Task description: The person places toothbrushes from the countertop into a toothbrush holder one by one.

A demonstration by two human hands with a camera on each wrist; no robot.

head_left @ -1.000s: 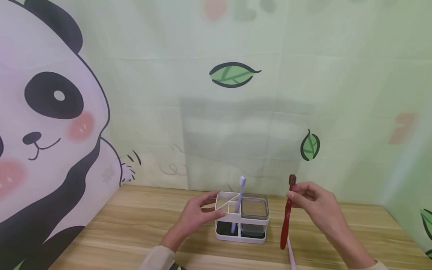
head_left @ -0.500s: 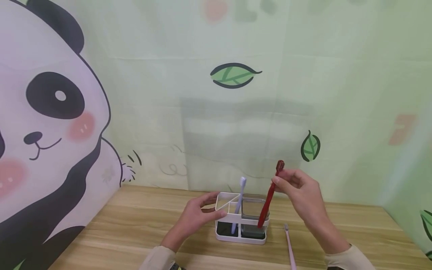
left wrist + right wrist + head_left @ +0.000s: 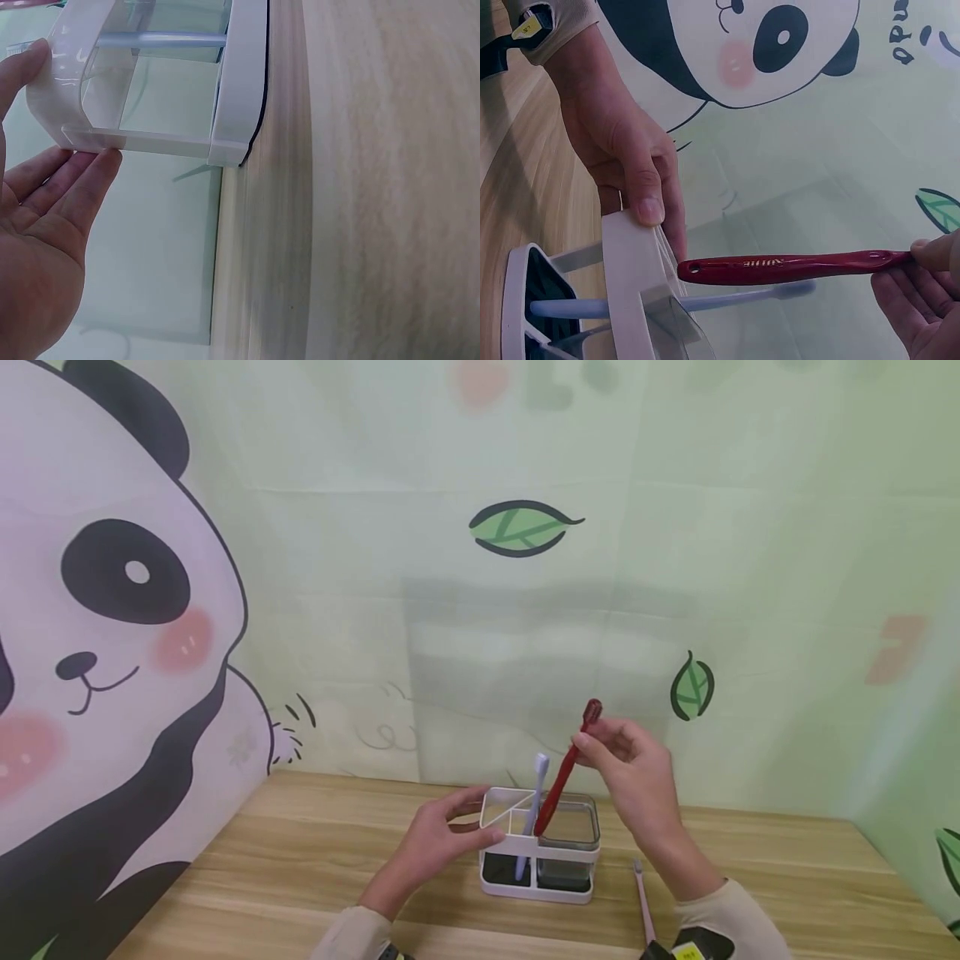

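My left hand (image 3: 435,837) holds the left side of a white toothbrush holder (image 3: 564,852), thumb at the front of its upper band and fingers at its side, as the left wrist view shows. A lavender toothbrush (image 3: 540,770) stands in one of the holder's compartments, bristles up. My right hand (image 3: 636,770) pinches a red toothbrush (image 3: 561,785) just below its head. That brush slants over the holder, head up; the end of its handle (image 3: 705,271) is close above the divided top, beside the lavender brush.
A clear grey cup (image 3: 576,842) sits in the holder's right half. On the wooden table (image 3: 247,877), right of the holder, lies a pink toothbrush (image 3: 642,900), partly hidden by the right wrist. A green cloth backdrop (image 3: 337,635) with a panda print stands behind.
My right hand has carried the red toothbrush left and slightly up, from beside the holder to over it, and the brush has tilted. My left hand has stayed on the holder.
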